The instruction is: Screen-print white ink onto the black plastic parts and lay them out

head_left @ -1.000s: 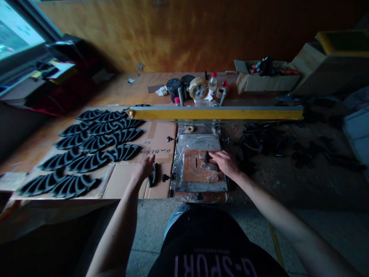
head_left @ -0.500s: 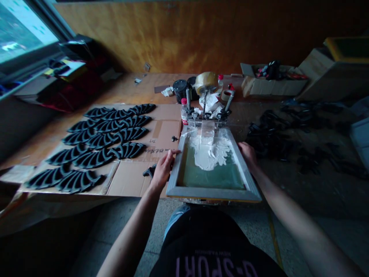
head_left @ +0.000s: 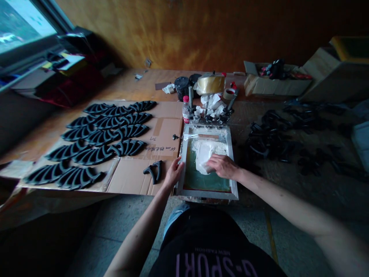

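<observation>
A screen printing frame [head_left: 234, 184] with a grey rim and a green mesh [head_left: 206, 182] lies flat in front of me. Thick white paste [head_left: 203, 152] covers the middle of the mesh. My left hand [head_left: 173, 172] grips the frame's left rim near its front. Over the paste, my right hand [head_left: 223, 166] has its fingers curled and closed; whatever they hold is smeared white and I cannot make it out. Two black curved plastic parts [head_left: 155, 171] rest on the cardboard just left of my left hand. Behind the frame stands a metal clamp stand [head_left: 209, 120].
Rows of black ribbed parts [head_left: 109, 132] cover the cardboard [head_left: 165, 132] at left. Dark parts [head_left: 268, 134] lie heaped at right. A red-capped bottle [head_left: 186, 111], a black tub [head_left: 181, 87] and a tape roll [head_left: 211, 84] stand behind. An open carton [head_left: 266, 86] sits back right.
The frame has come down flat. My right hand has left its right rim and moved left onto the paste. My left hand has slid nearer the front, and both curved parts now show beside it.
</observation>
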Demonstrator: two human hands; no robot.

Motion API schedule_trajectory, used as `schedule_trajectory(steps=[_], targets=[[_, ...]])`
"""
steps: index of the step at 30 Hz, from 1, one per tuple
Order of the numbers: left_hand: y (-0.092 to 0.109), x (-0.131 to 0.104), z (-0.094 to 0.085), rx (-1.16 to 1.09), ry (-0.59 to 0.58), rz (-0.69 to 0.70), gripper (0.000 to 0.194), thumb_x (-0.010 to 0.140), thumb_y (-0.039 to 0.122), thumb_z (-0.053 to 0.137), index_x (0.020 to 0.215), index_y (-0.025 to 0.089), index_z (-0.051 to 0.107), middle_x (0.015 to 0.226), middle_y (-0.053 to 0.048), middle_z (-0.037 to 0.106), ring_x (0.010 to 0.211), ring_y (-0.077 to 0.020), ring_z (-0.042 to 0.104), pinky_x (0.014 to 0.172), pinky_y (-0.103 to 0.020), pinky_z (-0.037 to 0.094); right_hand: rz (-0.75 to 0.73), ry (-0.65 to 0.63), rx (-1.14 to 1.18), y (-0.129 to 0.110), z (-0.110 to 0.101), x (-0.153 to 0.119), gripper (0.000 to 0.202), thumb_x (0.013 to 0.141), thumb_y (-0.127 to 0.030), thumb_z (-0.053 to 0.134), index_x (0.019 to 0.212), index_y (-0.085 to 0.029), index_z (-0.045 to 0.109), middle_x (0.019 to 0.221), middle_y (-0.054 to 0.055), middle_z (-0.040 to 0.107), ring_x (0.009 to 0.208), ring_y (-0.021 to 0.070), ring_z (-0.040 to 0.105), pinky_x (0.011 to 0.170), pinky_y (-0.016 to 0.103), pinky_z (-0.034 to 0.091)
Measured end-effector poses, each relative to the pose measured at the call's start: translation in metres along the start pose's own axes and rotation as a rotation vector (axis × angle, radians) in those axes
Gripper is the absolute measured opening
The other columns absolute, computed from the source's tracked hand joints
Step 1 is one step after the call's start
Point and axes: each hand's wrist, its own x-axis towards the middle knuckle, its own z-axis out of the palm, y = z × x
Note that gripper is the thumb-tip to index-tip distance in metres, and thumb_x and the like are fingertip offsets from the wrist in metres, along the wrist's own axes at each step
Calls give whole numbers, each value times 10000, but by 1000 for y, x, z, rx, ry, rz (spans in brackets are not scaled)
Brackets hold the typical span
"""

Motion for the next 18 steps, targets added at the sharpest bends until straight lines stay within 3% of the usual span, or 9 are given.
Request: schedule_trajectory(steps=[2, 5, 7, 11, 14, 18], targets=[[2, -1, 0, -16, 6, -6, 680, 798, 591, 570, 1336, 176, 536, 934, -69, 699, 752, -167, 628, 661, -252, 477, -50, -13, 44, 0, -4, -5, 144, 752, -43, 600, 753, -186, 609, 763, 14, 628, 765, 167, 556, 667, 263, 404], [6, -2, 0, -25, 15, -8, 683, 790, 591, 579, 1333, 178, 536, 910, -66, 696, 717, -155, 614, 613, -232, 458, 54, 136, 3, -3, 1, -5, 120, 783, -62, 591, 776, -176, 628, 782, 37, 635, 787, 183, 552, 678, 280, 414], [9, -3, 0, -32, 11, -15, 686, 788, 589, 583, 1339, 185, 527, 886, -59, 692, 682, -143, 602, 583, -222, 441, 38, 224, -66, -9, 12, -9, 170, 817, -44, 534, 864, -152, 656, 837, 71, 651, 830, 198, 554, 709, 298, 432], [16, -7, 0, -72, 6, -29, 685, 773, 569, 604, 1322, 165, 538, 835, -50, 682, 632, -130, 583, 551, -213, 425, -66, 211, -25, -16, 22, -20, 146, 843, -99, 557, 922, -152, 668, 843, 71, 659, 823, 194, 572, 720, 301, 462], [30, -13, -4, -94, -12, -29, 695, 770, 539, 623, 1344, 161, 518, 761, -25, 654, 590, -114, 554, 512, -195, 394, 85, 247, 49, -6, 5, -1, 153, 844, -209, 651, 995, -190, 668, 870, 51, 668, 843, 192, 599, 754, 307, 480], [67, -25, -16, -133, 2, 37, 663, 799, 560, 602, 1348, 195, 526, 703, 7, 617, 529, -93, 492, 459, -187, 344, 375, 381, 90, 36, -38, 36, 519, 831, -251, 687, 1325, -214, 536, 1017, 68, 683, 892, 198, 621, 796, 324, 498]])
